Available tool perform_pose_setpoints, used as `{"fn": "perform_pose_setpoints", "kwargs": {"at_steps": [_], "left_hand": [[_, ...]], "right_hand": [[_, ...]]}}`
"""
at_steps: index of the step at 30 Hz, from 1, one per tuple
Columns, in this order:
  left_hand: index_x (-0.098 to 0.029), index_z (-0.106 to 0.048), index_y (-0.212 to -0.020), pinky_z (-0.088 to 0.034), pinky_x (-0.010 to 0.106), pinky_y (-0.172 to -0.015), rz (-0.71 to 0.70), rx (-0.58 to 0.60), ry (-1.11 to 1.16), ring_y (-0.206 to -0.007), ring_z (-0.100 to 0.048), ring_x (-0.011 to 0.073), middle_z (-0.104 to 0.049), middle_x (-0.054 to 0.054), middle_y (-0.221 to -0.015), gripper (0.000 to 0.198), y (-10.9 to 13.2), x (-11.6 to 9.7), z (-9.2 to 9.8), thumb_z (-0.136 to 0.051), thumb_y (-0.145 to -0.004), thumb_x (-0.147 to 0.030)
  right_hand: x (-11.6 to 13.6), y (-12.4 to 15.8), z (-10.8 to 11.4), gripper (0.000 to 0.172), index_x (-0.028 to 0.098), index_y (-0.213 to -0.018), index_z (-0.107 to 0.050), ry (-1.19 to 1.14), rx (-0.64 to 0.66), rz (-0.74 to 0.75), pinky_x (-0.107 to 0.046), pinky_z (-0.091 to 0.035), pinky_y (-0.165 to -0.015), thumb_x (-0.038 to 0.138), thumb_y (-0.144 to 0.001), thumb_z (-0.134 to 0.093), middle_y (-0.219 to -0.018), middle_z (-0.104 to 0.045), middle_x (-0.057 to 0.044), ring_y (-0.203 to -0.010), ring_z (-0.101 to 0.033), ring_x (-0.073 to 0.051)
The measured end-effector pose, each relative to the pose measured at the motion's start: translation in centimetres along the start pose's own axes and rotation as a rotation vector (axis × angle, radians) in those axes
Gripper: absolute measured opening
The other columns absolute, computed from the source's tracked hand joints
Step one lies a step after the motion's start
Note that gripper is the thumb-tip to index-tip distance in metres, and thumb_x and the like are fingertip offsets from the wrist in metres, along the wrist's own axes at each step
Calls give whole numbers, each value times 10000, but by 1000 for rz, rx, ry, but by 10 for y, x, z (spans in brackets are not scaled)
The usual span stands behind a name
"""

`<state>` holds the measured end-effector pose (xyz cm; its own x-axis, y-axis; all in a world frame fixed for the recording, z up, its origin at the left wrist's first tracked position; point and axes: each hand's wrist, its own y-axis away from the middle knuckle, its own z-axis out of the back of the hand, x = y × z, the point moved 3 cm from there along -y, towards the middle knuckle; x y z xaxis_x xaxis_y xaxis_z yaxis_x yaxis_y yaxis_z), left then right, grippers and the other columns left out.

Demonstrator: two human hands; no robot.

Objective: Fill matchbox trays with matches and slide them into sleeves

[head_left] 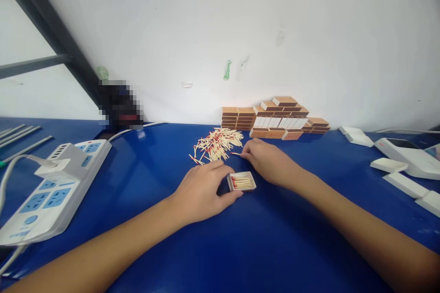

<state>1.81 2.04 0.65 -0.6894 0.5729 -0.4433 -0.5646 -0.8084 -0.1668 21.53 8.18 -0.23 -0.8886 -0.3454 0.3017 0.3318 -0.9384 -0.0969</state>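
My left hand (206, 190) grips a small open matchbox tray (253, 182) between thumb and fingers, down at the blue table. Inside the tray lie several red-tipped matches (242, 182), side by side. My right hand (266, 158) is closed in a pinch on a single match (236, 154), its red head pointing left. Just beyond both hands spreads a loose pile of matches (218, 143), heads pointing in many directions. The right fingertips are beside the pile's near right edge, a little above and behind the tray.
Stacked matchboxes (280, 121) stand against the white wall. A white power strip (58, 197) with a plugged-in adapter and cables lies at left, near thin rods (27, 151). White box trays (405, 184) and a white device (409, 158) lie at right on the blue table (240, 247).
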Motion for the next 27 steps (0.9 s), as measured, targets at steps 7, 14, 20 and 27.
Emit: {"fn": "perform_pose_setpoints", "kwargs": {"at_steps": [7,14,20,27], "left_hand": [[-219,-716,-1072,-393,297,-658,35,-43,12,-715,-558,158,-602,-6,-849,273,-3,4,1,-712,-915,-443],[-226,-724,-1054,-365,296,-635,37,-27,29,-695,-537,144,-584,-22,-810,255,-5,3,2,-715,-915,-440],[-224,-731,-1058,-365,298,-635,34,-23,35,-695,-529,141,-573,-24,-797,253,-5,4,3,-720,-917,-433],[-247,-730,-1127,-377,290,-635,10,-39,56,-681,-522,130,-549,-38,-771,279,-6,4,2,-724,-925,-440]], "right_hand": [[-6,36,30,192,227,-956,-620,-297,32,121,-292,-426,-681,365,-1049,-524,-883,-636,-16,-764,-565,-174],[22,45,21,141,222,-969,-608,-265,67,254,-282,-421,-709,257,-1055,-502,-961,-619,-18,-801,-571,-152],[19,47,24,113,219,-983,-643,-208,8,281,-278,-433,-698,228,-1032,-542,-975,-613,-21,-790,-589,-144],[17,49,28,117,231,-1001,-691,-191,-20,303,-279,-435,-663,239,-1008,-575,-975,-615,-25,-754,-584,-137]]}}
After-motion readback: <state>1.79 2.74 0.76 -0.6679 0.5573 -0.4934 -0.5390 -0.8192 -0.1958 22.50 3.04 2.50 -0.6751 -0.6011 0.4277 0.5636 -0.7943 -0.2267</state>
